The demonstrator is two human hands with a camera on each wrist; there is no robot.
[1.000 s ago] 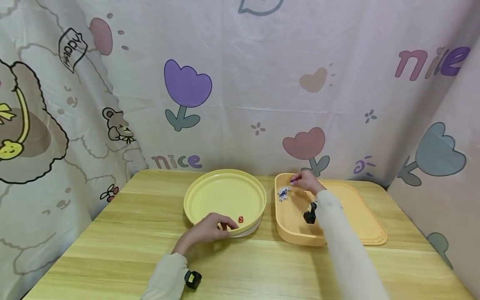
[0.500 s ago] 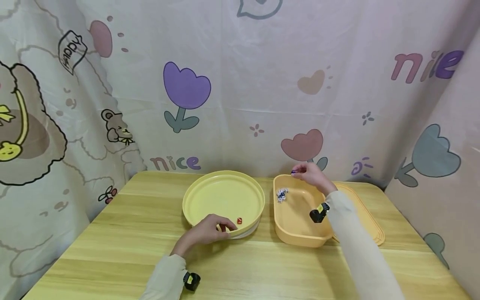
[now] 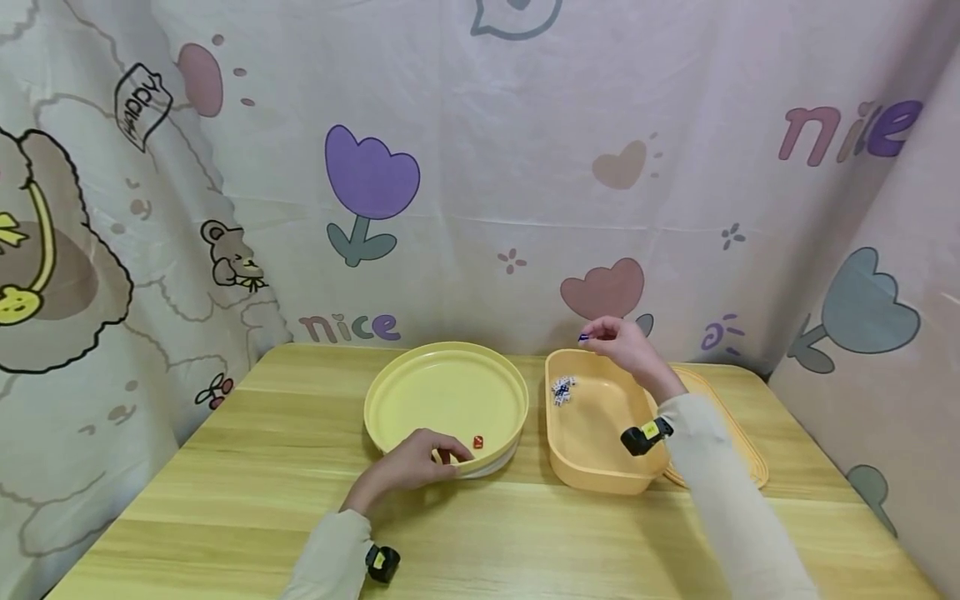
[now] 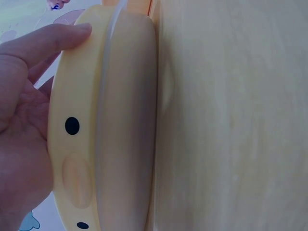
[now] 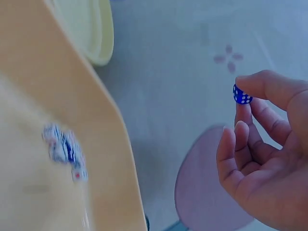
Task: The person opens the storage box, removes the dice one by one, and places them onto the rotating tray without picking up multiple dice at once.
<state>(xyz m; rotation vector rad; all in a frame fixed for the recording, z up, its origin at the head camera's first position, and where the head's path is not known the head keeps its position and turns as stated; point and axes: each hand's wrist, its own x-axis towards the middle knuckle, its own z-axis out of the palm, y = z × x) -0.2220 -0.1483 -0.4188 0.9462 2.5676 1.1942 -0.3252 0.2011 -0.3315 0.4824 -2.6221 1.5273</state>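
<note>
My right hand [image 3: 622, 340] pinches a blue die [image 5: 242, 95] with white pips between thumb and fingertip, above the far end of an orange rectangular box [image 3: 600, 478]. In that box, several white dice [image 3: 562, 393] lie clustered at the left wall, with some blue among them. My left hand [image 3: 420, 458] grips the near rim of a round yellow tray [image 3: 442, 392], thumb outside and fingers over the edge, as the left wrist view [image 4: 29, 82] of the hand shows. A red die [image 3: 478, 442] sits in the tray by my fingertips. More red shows behind the fingers, partly hidden.
A flat orange lid [image 3: 750, 458] lies on the wooden table [image 3: 525, 542] to the right of the box, partly hidden by my sleeve. The round tray stands just left of the box, with a narrow gap. A printed curtain [image 3: 480, 167] hangs behind the table.
My right hand has risen out of the box with the blue die and now holds it over the far rim, after shifting slightly right, then left. The left hand stays on the tray.
</note>
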